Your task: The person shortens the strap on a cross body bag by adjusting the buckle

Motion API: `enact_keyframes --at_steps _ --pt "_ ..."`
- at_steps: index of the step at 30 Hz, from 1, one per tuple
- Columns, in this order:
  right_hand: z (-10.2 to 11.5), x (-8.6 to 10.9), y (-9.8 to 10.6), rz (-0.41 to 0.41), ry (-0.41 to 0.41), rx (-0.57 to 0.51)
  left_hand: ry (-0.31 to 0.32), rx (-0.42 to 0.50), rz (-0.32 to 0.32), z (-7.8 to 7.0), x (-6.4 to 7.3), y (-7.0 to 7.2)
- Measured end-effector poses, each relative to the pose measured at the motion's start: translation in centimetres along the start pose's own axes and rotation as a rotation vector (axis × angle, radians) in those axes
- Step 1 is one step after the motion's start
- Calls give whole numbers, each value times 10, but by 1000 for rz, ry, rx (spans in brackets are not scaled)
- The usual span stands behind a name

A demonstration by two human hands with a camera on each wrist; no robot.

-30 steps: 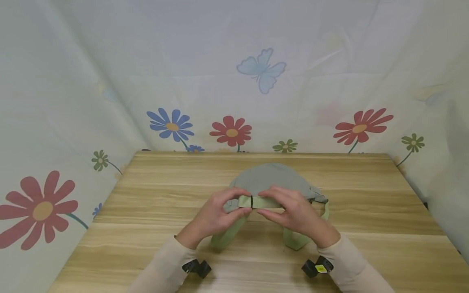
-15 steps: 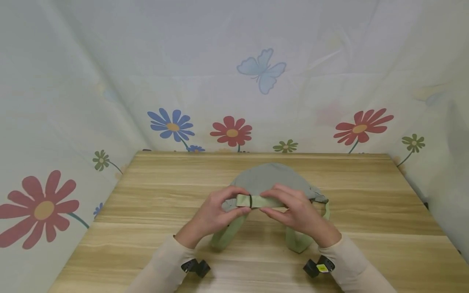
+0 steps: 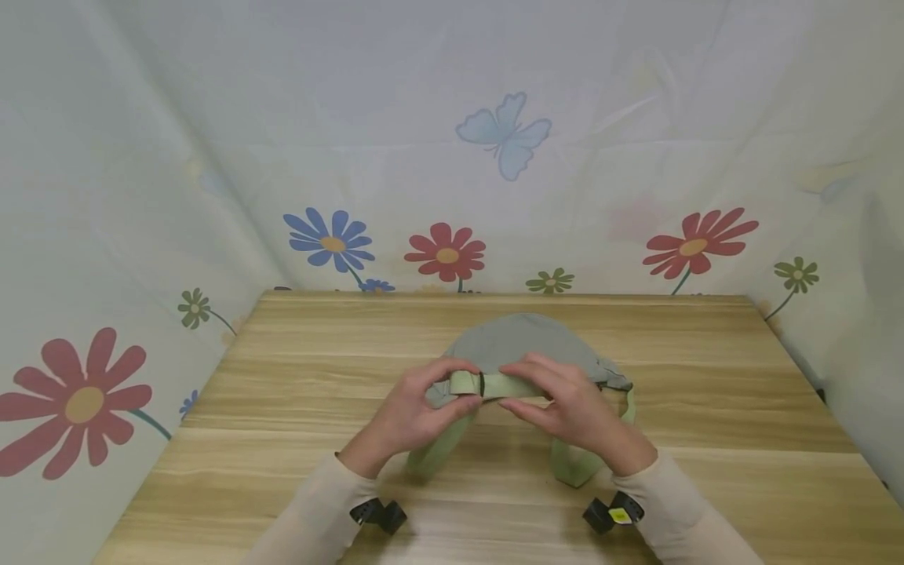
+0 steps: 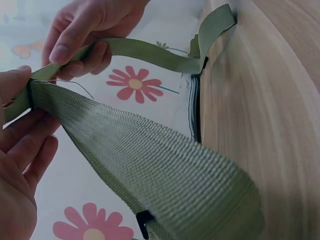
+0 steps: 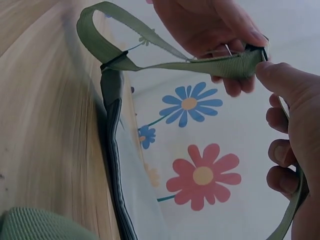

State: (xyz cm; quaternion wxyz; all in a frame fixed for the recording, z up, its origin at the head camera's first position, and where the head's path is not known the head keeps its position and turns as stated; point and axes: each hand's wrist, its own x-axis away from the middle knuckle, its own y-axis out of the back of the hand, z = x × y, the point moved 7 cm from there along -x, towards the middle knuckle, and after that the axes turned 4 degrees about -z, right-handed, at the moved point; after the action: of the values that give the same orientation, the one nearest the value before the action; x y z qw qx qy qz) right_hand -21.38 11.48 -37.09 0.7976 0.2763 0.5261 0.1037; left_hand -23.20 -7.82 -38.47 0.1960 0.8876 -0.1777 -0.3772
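A grey waist bag (image 3: 523, 339) with a light green webbing strap (image 3: 515, 385) lies on the wooden table, its curved side away from me. Above the bag's near edge, my left hand (image 3: 413, 408) pinches the strap between thumb and fingers at a thin black slider (image 3: 482, 384). A short folded loop of webbing shows between those fingertips. Just to the right, my right hand (image 3: 572, 404) holds the strap between thumb and fingers. In the right wrist view, a strap end joins the bag's zipped edge (image 5: 115, 165). The fingers partly hide the slider.
Slack strap hangs in loops below both hands, near the wooden table (image 3: 282, 463). Behind the table's far edge stands a white sheet (image 3: 395, 102) printed with flowers and a butterfly. A black wrist camera sits on each forearm.
The slider and the folded loop of strap have shifted slightly left, with the loop standing a little higher. Both hands keep their hold and have barely moved; the bag stays put.
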Motion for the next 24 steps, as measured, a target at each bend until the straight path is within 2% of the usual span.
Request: enact_keyframes --at_steps 5,11,16,19,24 --pt "-5 4 5 -23 -18 30 33 -38 -34 2 1 7" --pt "-5 4 4 -44 8 3 44 -12 -40 3 1 7" --pt "-2 2 3 -65 23 -32 119 25 -41 10 1 4" --pt "-2 2 2 -64 14 -32 184 27 -12 14 1 1" --pt "-2 2 3 -73 11 -29 281 79 75 18 2 -2"
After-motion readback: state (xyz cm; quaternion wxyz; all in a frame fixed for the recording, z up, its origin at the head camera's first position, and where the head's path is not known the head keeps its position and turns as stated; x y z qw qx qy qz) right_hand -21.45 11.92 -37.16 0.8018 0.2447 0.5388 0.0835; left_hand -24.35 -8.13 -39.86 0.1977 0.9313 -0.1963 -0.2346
